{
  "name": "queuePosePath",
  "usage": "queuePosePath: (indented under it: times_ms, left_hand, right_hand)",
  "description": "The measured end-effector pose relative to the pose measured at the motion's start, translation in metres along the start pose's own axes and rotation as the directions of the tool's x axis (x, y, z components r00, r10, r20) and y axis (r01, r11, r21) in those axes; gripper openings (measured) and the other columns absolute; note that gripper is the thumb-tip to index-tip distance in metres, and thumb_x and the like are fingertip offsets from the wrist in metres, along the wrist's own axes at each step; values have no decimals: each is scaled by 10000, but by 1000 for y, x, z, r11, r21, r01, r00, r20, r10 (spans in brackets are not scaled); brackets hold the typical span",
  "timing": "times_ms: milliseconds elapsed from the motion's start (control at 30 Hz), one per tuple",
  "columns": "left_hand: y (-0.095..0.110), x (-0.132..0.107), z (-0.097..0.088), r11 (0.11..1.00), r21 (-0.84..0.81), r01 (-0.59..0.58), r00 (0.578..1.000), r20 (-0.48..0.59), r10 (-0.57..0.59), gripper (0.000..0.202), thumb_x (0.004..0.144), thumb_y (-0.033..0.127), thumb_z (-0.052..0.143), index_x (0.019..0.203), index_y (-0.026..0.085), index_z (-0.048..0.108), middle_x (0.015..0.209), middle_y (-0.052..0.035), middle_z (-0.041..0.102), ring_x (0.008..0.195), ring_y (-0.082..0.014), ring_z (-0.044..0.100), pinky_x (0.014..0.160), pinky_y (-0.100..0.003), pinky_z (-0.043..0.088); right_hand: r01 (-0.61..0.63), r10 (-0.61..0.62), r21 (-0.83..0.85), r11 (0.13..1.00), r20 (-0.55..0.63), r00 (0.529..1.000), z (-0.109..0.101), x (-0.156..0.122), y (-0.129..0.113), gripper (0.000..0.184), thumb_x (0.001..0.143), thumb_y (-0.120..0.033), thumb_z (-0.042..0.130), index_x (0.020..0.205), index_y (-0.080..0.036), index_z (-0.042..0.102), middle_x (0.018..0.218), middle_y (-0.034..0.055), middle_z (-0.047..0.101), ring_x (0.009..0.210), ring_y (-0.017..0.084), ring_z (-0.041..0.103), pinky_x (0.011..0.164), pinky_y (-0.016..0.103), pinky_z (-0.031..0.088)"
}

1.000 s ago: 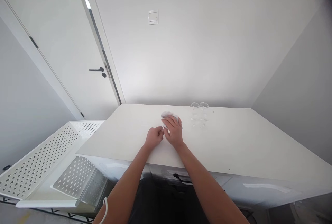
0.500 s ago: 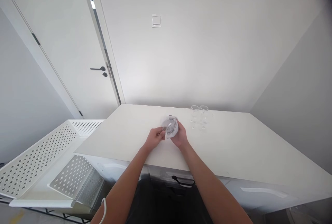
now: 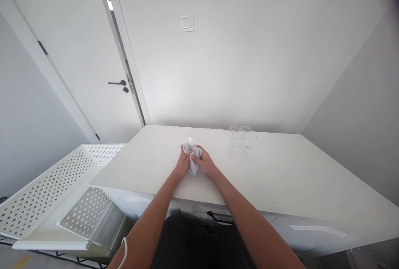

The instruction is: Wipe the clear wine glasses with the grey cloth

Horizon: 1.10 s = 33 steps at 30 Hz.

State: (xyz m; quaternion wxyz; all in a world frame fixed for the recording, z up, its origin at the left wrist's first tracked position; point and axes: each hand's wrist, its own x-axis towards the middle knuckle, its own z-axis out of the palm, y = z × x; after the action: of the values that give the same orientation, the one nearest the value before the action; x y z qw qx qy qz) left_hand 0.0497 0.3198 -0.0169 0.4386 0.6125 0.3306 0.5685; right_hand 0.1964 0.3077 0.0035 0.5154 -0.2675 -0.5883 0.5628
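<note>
My left hand point(image 3: 183, 161) is closed on one side of a crumpled pale grey cloth point(image 3: 193, 167). From the other side, my right hand point(image 3: 205, 162) grips the same cloth, its thumb pressing on it. A clear wine glass point(image 3: 191, 139) sticks out beyond the cloth, its bowl pointing away from me. The lower part of the glass is hidden inside the cloth and fingers. To the right, two stemmed glasses, a left one point(image 3: 234, 137) and a right one point(image 3: 245, 137), stand upright side by side on the white cabinet top.
The white cabinet top point(image 3: 264, 173) meets the wall at the back. A black drawer handle point(image 3: 219, 218) is on its front. At the left stands a white perforated rack point(image 3: 46, 186), and behind it a door with a dark handle point(image 3: 117, 82).
The cloth has shifted from around the glass's bowl to its lower part. The glass now points away from me. Both hands have moved slightly left and grip the cloth together.
</note>
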Motion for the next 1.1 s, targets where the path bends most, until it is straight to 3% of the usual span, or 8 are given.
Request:
queuePosePath:
  times_ms: [267,500,633,700,800,900,1000,1100]
  left_hand:
    - [22,-5,1,997,46,-65,998,-20,66,425,1030,536,453,1333,243,509,1355,-123,574,1287,-274,546,1042,-439,460]
    - [17,-3,0,986,120,-113,979,-158,131,479,979,506,592,1373,265,463,1236,-104,658,1115,-231,635,969,-411,498]
    - [18,-6,0,986,70,-149,981,-113,156,412,1030,543,453,1306,246,523,1187,-104,654,1034,-222,636,925,-406,522]
    - [18,-6,0,981,92,-171,978,-103,180,408,1041,540,422,1288,240,546,1199,-108,641,1063,-226,619,946,-406,511]
    - [18,-5,1,977,117,-176,975,-113,189,430,1025,522,486,1361,255,494,1240,-108,630,1137,-232,596,992,-408,490]
    - [16,-4,0,979,127,-159,977,-121,174,462,1018,522,504,1389,251,452,1247,-116,633,1110,-229,609,982,-419,494]
    - [14,-3,-1,980,122,-156,975,-137,172,460,1016,535,503,1369,241,474,1244,-120,647,1103,-229,621,1006,-433,481]
    - [16,-1,-4,988,64,-140,964,-219,150,475,1004,544,529,1373,250,471,1282,-122,642,1125,-230,630,1016,-436,482]
  right_hand:
    - [-312,320,216,925,0,948,-6,-1,2,445,750,-574,807,891,-194,623,756,24,634,664,180,583,612,327,474]
    - [6,-61,-265,964,-201,978,0,-1,11,323,820,-481,763,1011,-235,682,811,9,651,752,187,549,723,326,465]
    - [-263,255,158,952,72,964,-2,-1,8,379,834,-551,730,924,-189,660,798,46,659,667,193,580,650,363,501]
    - [-277,262,193,941,100,960,-3,-3,5,391,825,-545,744,941,-182,659,829,56,674,682,194,591,659,365,502]
    - [-49,37,-146,988,-87,996,-1,-5,3,323,827,-478,757,982,-206,680,804,15,665,702,172,556,685,321,453]
    - [2,-63,-359,933,-157,986,0,-3,6,274,880,-485,675,943,-219,695,742,-5,637,673,164,515,668,308,413]
    - [-37,-17,-177,984,-295,955,-7,4,12,329,873,-527,647,874,-200,681,759,17,643,703,177,544,684,316,445]
    - [-8,53,82,997,-569,821,-15,7,14,341,831,-529,687,975,-220,667,888,32,685,812,202,609,742,333,503]
